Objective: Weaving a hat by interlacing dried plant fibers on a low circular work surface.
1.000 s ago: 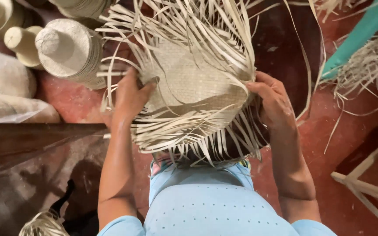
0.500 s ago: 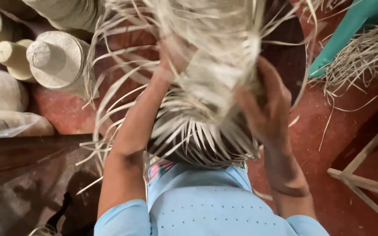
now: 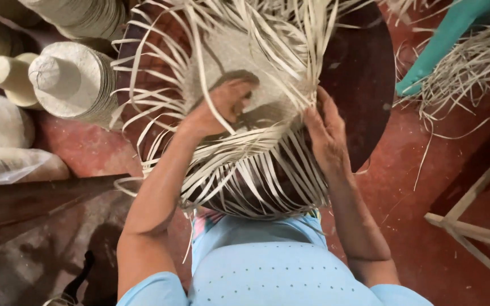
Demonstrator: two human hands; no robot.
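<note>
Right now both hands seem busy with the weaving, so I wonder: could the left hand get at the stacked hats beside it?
Probably yes. The left hand rests on the woven piece; the stacked hats stand to its left, with only loose straw strands between.

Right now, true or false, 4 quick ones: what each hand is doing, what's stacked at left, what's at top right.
1. The left hand presses flat on the woven straw piece. True.
2. The right hand hangs free of it. False: it grips the piece's right edge among the loose strips.
3. Stacked woven hats stand at left. True.
4. The object at top right is red. False: the plastic piece is teal.
</note>
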